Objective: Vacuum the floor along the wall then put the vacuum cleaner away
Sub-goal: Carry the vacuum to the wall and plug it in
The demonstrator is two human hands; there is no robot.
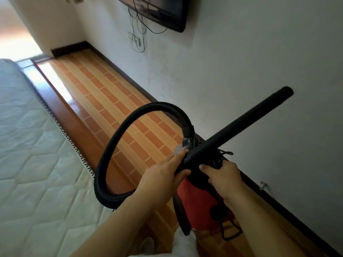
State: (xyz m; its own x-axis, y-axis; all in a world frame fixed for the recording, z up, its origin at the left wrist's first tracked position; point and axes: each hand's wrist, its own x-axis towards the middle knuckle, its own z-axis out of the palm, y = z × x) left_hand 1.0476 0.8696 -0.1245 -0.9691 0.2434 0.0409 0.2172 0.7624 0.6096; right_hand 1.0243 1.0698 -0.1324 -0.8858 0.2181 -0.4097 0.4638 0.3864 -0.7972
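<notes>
Down at the near edge, past a strip of white cloth (pixel 185 246) and a blurred foot (pixel 146 243): red canister vacuum cleaner with black top (pixel 196 201), close to the right-hand wall foot, thin black power cord (pixel 222 230) looping beside it. Cannot tell whether resting on the floor or lifted. Across the way ahead, ribbed black flexible hose (pixel 159 105), arching from the canister top out to the left and back round in a wide loop above the tiles. Angled up and right from the hands, straight black rigid tube (pixel 241 125), far end crossing in front of the white plastered wall (pixel 241 62). Left side: white quilted mattress (pixel 37 145) on a brown wooden bed edge (pixel 74 123).

Between bed edge and wall, one long open lane of glossy orange brick-pattern floor tiles (pixel 111 101), bounded on the right and at the far end by dark skirting board (pixel 68 50). Higher on the wall, white socket strip (pixel 133 38), thin black cables (pixel 141 28) hanging loose, black flat television (pixel 163 12) at the top edge.

Grips the tube's near end with left hand (pixel 167 171), forefinger stretched along it, thumb hooked underneath. Clasps the black top of the vacuum cleaner with right hand (pixel 222 175), fingers curled tight just under the tube, thumb tip against it.
</notes>
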